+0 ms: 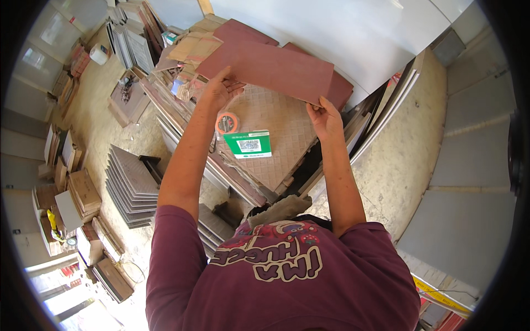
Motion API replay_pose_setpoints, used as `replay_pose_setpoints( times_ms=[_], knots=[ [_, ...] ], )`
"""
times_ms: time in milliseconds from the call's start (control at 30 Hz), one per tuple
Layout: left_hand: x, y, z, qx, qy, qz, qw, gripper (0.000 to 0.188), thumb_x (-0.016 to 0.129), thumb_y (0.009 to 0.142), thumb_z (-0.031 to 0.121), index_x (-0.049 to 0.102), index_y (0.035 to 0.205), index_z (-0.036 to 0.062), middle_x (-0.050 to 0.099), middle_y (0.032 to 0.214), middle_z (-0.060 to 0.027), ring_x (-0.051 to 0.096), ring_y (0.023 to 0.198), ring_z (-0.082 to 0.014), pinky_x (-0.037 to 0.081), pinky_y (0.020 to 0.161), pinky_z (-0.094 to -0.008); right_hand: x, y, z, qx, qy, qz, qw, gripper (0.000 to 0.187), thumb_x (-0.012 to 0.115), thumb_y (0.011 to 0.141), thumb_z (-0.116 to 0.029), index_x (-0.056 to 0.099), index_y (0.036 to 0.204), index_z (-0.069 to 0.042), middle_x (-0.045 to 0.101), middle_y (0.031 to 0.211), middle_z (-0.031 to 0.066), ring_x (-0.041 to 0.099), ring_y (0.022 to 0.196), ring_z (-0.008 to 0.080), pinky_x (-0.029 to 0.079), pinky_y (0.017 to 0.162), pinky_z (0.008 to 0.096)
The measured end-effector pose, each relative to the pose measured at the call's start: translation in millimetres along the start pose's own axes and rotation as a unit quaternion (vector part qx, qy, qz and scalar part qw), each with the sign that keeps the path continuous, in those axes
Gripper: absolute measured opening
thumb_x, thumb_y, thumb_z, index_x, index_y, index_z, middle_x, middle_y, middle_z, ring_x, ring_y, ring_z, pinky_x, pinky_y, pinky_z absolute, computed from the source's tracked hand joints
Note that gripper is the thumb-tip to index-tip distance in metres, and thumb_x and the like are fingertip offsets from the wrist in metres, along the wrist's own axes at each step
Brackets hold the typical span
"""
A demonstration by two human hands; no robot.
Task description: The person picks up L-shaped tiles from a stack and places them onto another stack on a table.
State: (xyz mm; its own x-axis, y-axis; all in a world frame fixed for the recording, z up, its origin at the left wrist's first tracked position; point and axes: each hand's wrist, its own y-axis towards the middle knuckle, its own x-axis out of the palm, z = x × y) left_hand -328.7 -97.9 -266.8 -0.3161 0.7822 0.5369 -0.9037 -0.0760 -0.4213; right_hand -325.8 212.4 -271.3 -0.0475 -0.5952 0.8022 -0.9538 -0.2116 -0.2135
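Note:
A long, flat reddish-brown tile (270, 69) spans the space between my hands, tilted slightly down to the right. My left hand (222, 89) grips its near edge toward the left end, some fingers partly spread beneath. At the near right corner, my right hand (326, 117) pinches the tile between thumb and fingers. More tiles of the same colour lie behind it, one red tile (243, 32) at the back and another (341, 91) at the right. Below is a stack topped by a brown grid-patterned slab (276, 124). On it rest a round orange-rimmed object (227, 123) and a green card (248, 144).
A white panel (353, 33) stands behind the stack. Crumpled brown cardboard (193, 47) lies at its back left. Grey slabs (130, 187) stand in a row on the floor to the left, with cardboard boxes (84, 193) beyond. Long boards (386, 118) lean along the right side.

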Motion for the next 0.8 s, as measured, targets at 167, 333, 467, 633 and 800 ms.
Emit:
replay_pose_setpoints(
  times_ms=[167, 333, 467, 633, 800],
  knots=[
    [-4.7, -33.8, 18.9, 0.043, 0.036, -0.041, 0.998, 0.033, 0.059, 0.081, 0.024, 0.052, 0.104, 0.0009, 0.059, 0.101, -0.0114, 0.060, 0.087, -0.0208, 0.051, 0.071, -0.0345, 2.4, 0.8, -0.1, 0.028, -0.001, -0.039, 0.999, 0.009, 0.057, 0.080, -0.009, 0.058, 0.076, -0.002, 0.055, 0.071, 0.0044, 0.055, 0.069, 0.0139, 0.054, 0.072, 0.0300],
    [-1.1, -63.3, 21.9, 0.086, 0.025, -0.055, 0.994, 0.031, 0.055, 0.084, 0.022, 0.052, 0.106, 0.0010, 0.059, 0.103, -0.0104, 0.060, 0.090, -0.0199, 0.051, 0.074, -0.0337, 1.9, -0.3, -0.3, 0.059, -0.006, -0.091, 0.994, 0.012, 0.054, 0.083, -0.012, 0.056, 0.087, 0.000, 0.056, 0.080, 0.0059, 0.054, 0.075, 0.0148, 0.051, 0.075, 0.0305],
    [-27.2, -83.5, 5.4, 0.109, 0.000, -0.040, 0.993, 0.034, 0.052, 0.085, 0.022, 0.048, 0.112, 0.0016, 0.057, 0.106, -0.0100, 0.058, 0.095, -0.0202, 0.050, 0.079, -0.0359, 21.2, -10.1, -0.9, 0.079, -0.044, -0.066, 0.994, 0.022, 0.055, 0.083, -0.019, 0.056, 0.096, -0.002, 0.055, 0.085, 0.0028, 0.052, 0.077, 0.0116, 0.049, 0.074, 0.0290],
    [-46.5, -94.2, -1.7, 0.166, -0.042, 0.037, 0.985, 0.032, 0.050, 0.087, 0.019, 0.047, 0.112, 0.0003, 0.057, 0.106, -0.0107, 0.057, 0.096, -0.0224, 0.050, 0.082, -0.0387, 22.0, -10.7, -4.2, 0.072, -0.076, -0.043, 0.994, 0.033, 0.052, 0.084, -0.027, 0.055, 0.106, -0.002, 0.054, 0.086, 0.0003, 0.050, 0.077, 0.0099, 0.046, 0.072, 0.0251],
    [-64.6, -72.4, -0.5, 0.194, -0.064, 0.071, 0.976, 0.028, 0.047, 0.087, 0.014, 0.047, 0.110, -0.0010, 0.055, 0.106, -0.0121, 0.057, 0.096, -0.0255, 0.050, 0.082, -0.0423, 14.8, -5.3, -3.8, 0.053, -0.060, -0.012, 0.997, 0.035, 0.052, 0.083, -0.029, 0.055, 0.106, -0.003, 0.053, 0.084, -0.0001, 0.050, 0.074, 0.0094, 0.045, 0.069, 0.0232]
  ],
)
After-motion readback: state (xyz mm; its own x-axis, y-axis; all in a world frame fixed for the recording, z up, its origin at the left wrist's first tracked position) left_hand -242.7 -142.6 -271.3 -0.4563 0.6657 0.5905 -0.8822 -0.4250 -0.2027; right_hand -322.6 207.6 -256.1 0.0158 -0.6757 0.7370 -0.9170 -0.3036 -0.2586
